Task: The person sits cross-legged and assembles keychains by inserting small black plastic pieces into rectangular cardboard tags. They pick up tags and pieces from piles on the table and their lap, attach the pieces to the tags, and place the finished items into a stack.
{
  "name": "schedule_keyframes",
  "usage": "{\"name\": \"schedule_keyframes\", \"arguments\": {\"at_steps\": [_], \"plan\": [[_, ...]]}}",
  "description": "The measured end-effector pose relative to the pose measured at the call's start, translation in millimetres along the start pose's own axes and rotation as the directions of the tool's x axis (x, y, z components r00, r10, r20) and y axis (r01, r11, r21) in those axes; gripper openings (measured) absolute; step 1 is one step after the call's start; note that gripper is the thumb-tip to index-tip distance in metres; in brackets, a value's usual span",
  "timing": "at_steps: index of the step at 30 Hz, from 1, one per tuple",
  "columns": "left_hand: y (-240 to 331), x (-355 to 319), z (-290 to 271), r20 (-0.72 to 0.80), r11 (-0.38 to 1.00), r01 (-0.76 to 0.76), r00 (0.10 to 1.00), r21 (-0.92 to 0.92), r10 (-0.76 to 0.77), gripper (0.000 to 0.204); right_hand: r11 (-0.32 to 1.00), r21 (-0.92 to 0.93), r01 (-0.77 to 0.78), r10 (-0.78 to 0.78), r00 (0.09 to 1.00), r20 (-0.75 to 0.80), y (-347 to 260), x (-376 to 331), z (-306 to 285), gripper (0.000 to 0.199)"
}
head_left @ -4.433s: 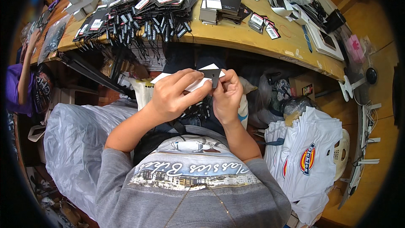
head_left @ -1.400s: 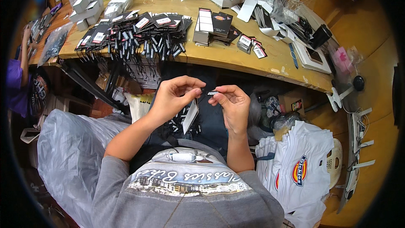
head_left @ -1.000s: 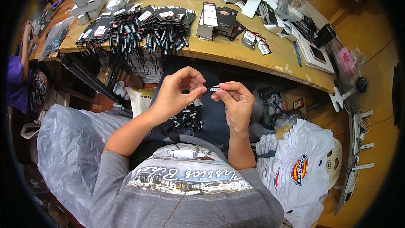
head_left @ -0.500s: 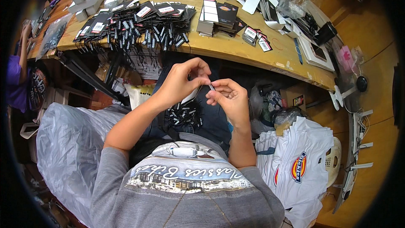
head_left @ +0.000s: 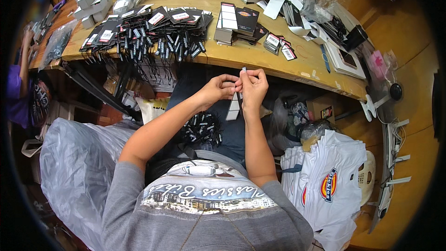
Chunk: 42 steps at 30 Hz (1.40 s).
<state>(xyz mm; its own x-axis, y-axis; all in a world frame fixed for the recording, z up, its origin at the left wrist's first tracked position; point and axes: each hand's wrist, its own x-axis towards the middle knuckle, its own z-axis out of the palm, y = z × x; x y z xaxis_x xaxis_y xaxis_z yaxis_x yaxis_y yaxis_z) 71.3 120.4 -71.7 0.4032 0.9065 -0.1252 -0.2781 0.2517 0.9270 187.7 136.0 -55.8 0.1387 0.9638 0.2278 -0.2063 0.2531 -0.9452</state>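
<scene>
A wooden table [head_left: 241, 58] spans the top, with black hang tags [head_left: 148, 30] fanned at its left and stacked cards [head_left: 234, 21] toward its middle. Just below its front edge, the left hand [head_left: 218, 90] and right hand [head_left: 253, 88] meet, fingertips pinching a small white tag [head_left: 233, 108] that dangles between them.

Both hands meet just below the near edge of the wooden table [head_left: 278, 62], the left hand [head_left: 218, 90] touching the right hand [head_left: 253, 88], a small tag [head_left: 233, 107] hanging under the grip. Beyond the grip and to its left, a spread of tags [head_left: 148, 30] lies on the table; straight beyond, a stack of cards [head_left: 232, 21]. Down-left of the grip, loose tags [head_left: 202, 130] sit in the lap. Down-right, folded shirts [head_left: 325, 176]. Far left, a plastic bag [head_left: 79, 167].
</scene>
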Motion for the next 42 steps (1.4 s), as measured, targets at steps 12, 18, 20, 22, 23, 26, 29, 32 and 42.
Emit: {"name": "schedule_keyframes", "arguments": {"at_steps": [12,18,20,22,23,26,29,32,42], "plan": [[5.2,0.0,-18.4,0.127,0.962,0.24,0.966,-0.129,-0.224,0.036,0.987,-0.158,0.038,-0.026,0.996,0.081,-19.0,-1.9,0.7,0.008],[21.6,-18.8,-25.1,0.316,0.82,0.402,0.905,-0.408,-0.286,0.058,0.847,-0.469,0.249,-0.014,0.894,0.449,-53.9,-49.5,2.4,0.008],[30.3,-34.0,-20.6,0.189,0.917,0.301,0.948,-0.263,-0.257,0.04,0.821,-0.488,0.294,0.03,0.833,0.552,-61.5,-62.9,3.9,0.01],[30.2,-44.9,-13.8,0.143,0.95,0.258,0.962,-0.176,-0.234,0.025,0.798,-0.475,0.37,0.015,0.776,0.63,-68.2,-75.0,2.3,0.01],[33.6,-53.1,-7.9,0.108,0.96,0.245,0.967,-0.137,-0.231,0.023,0.785,-0.454,0.42,-0.009,0.742,0.67,-69.6,-80.8,1.7,0.011],[33.6,-87.5,1.5,0.165,0.958,0.245,0.961,-0.147,-0.221,0.026,0.79,-0.442,0.425,0.131,0.587,0.799,-89.3,-94.5,-0.9,0.011],[46.2,-117.7,8.6,0.213,0.952,0.292,0.94,-0.093,-0.268,0.03,0.85,-0.267,0.453,0.108,0.346,0.932,-105.4,-102.4,-7.4,0.016],[91.5,-154.2,-4.6,0.0,0.996,-0.068,0.998,0.057,0.068,0.03,0.878,-0.194,0.438,0.114,0.202,0.973,-112.4,-104.0,-6.4,0.028],[189.5,-227.6,-229.3,-0.652,0.627,0.207,0.078,0.751,0.754,0.036,0.796,-0.216,0.566,-0.028,0.391,0.92,-105.0,-86.0,-8.6,0.035]]}}
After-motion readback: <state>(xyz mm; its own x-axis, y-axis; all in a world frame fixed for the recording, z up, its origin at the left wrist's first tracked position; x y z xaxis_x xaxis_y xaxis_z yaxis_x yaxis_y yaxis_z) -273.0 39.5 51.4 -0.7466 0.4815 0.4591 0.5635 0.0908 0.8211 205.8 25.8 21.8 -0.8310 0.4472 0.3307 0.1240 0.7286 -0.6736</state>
